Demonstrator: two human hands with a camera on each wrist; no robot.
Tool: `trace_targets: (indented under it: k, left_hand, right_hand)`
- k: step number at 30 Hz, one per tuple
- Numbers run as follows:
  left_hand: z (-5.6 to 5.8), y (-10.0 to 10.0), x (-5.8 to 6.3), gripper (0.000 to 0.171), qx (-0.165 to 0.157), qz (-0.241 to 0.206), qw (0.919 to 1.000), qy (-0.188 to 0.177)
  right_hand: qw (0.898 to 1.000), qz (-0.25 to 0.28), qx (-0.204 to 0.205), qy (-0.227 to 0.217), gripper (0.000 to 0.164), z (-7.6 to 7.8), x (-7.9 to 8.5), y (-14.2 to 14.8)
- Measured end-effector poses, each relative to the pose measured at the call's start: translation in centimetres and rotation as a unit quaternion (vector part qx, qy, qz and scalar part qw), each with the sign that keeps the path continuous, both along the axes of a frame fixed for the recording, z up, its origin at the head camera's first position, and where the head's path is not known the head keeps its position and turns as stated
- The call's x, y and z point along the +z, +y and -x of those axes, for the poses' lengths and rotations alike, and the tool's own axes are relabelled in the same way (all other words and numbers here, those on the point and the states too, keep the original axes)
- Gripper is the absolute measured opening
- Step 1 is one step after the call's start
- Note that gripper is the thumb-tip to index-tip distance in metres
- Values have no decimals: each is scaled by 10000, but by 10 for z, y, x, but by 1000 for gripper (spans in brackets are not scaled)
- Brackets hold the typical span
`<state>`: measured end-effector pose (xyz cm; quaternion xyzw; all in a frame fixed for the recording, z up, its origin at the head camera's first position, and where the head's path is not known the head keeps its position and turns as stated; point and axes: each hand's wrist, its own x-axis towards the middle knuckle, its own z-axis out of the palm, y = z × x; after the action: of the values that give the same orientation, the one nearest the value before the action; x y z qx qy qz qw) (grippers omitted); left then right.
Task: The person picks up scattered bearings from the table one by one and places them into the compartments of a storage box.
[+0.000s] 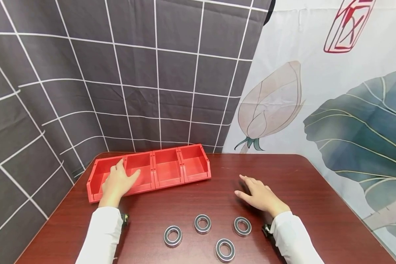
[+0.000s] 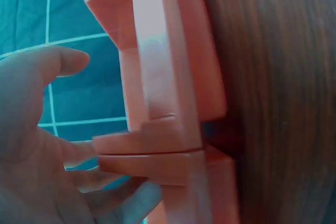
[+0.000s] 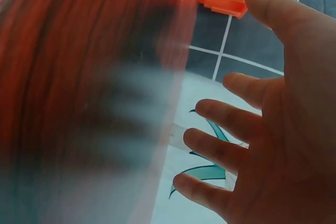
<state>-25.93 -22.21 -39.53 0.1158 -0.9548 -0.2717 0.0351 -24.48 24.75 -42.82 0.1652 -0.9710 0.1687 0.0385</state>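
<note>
My left hand (image 1: pixel 116 183) is over a row of red plastic bins (image 1: pixel 169 182), near the divider between its two leftmost compartments. Its fingers are spread and nothing is in its grasp; in the left wrist view the fingers overlap the edge of a bin divider (image 2: pixel 147 163). My right hand (image 1: pixel 260 196) hovers over the right side of the table, fingers extended and palm bare in the right wrist view. Between the forearms lie several ring-shaped ball bearings with dark seals: one at left (image 1: pixel 166 237), one behind (image 1: pixel 196 224), one at right (image 1: pixel 235 226) and one nearest (image 1: pixel 218 250).
The dark red wooden table (image 1: pixel 184 205) has rounded back corners. Behind it hangs a grey cloth with white grid lines (image 1: pixel 178 69), and to the right a white cloth with leaf and bud prints (image 1: pixel 316 157). The bins stand along the back left edge.
</note>
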Motion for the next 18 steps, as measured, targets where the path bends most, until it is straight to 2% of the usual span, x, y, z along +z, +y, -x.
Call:
trace_targets:
  k: [5,9,14,18]
  left_hand:
    - [5,-7,-5,92,-22,-34,9996,-297]
    - [6,-12,-8,86,-45,-23,9995,-313]
    - [5,-17,-9,74,-127,-53,9998,-124]
    - [4,-24,-8,66,-342,-94,9993,88]
  right_hand:
    - [9999,76,47,-143,76,0,-3,4]
    - [9991,238,243,-254,77,-2,-6,8]
    - [9980,287,414,-374,74,-8,-9,11]
    - [9978,300,510,-290,71,-11,-7,12]
